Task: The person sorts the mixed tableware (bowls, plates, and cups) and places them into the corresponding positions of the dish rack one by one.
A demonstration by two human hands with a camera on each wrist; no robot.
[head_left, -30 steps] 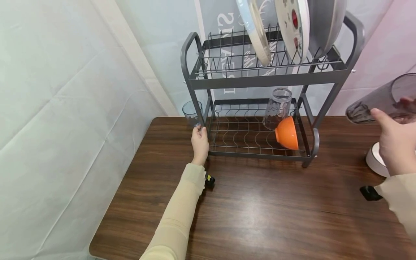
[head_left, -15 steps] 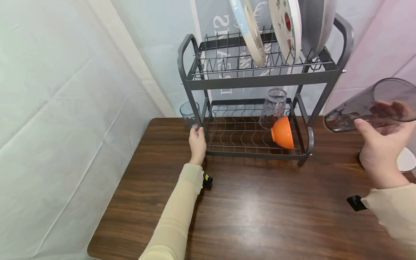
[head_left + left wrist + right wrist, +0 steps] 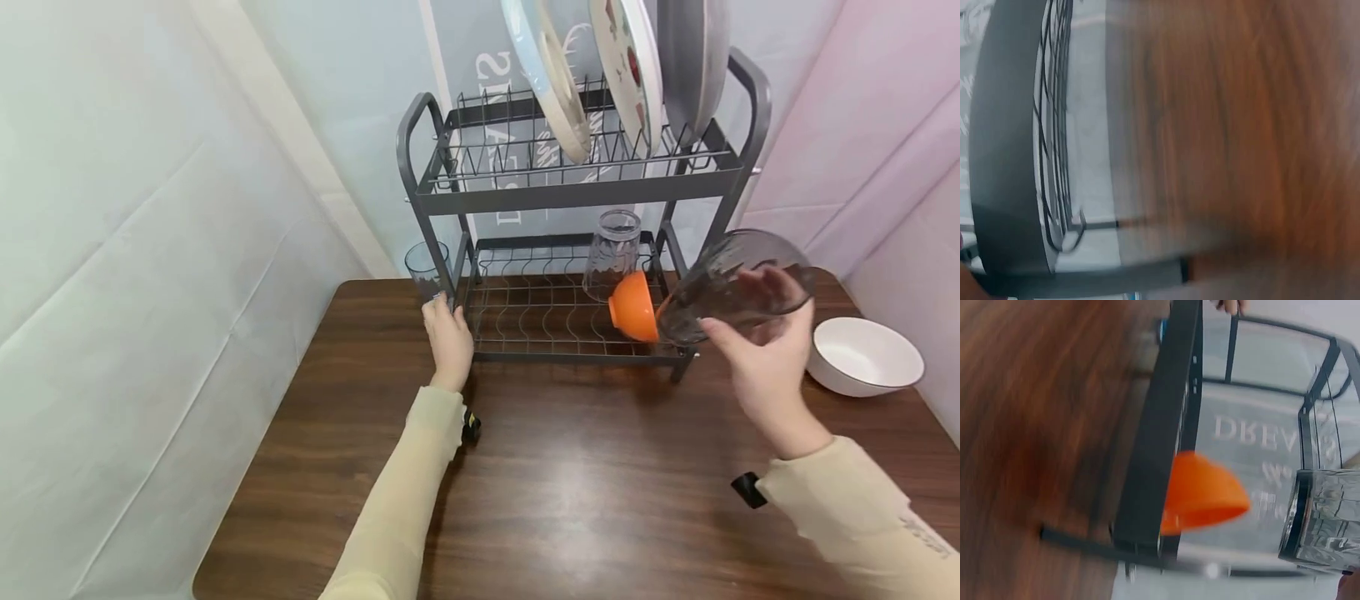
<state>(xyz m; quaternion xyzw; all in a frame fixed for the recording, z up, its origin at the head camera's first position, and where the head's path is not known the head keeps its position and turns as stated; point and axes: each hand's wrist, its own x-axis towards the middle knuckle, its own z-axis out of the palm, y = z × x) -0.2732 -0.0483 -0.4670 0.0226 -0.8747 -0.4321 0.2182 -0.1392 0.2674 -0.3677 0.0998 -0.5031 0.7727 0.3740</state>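
My left hand (image 3: 450, 342) grips the left front post of a dark grey two-tier dish rack (image 3: 577, 196). In my right hand (image 3: 772, 375) is a clear glass tumbler (image 3: 712, 283), tilted with its mouth up and to the right; it overlaps the rack's right front post in the head view. An orange bowl (image 3: 632, 308) lies on its side on the lower tier, beside an upside-down glass (image 3: 611, 258). The right wrist view shows the held tumbler at its right edge and the orange bowl (image 3: 1204, 490) behind the rack's bar.
A white bowl (image 3: 866, 358) stands on the wooden table (image 3: 570, 467) right of the rack. Another glass (image 3: 426, 267) is behind the left post. Upright on the upper tier are a cream plate (image 3: 547, 83), a patterned plate (image 3: 630, 75) and a grey dish (image 3: 693, 67).
My right hand has carried the tumbler left from the far right to the rack's right front. The white bowl now shows fully. My left hand stays at the left post.
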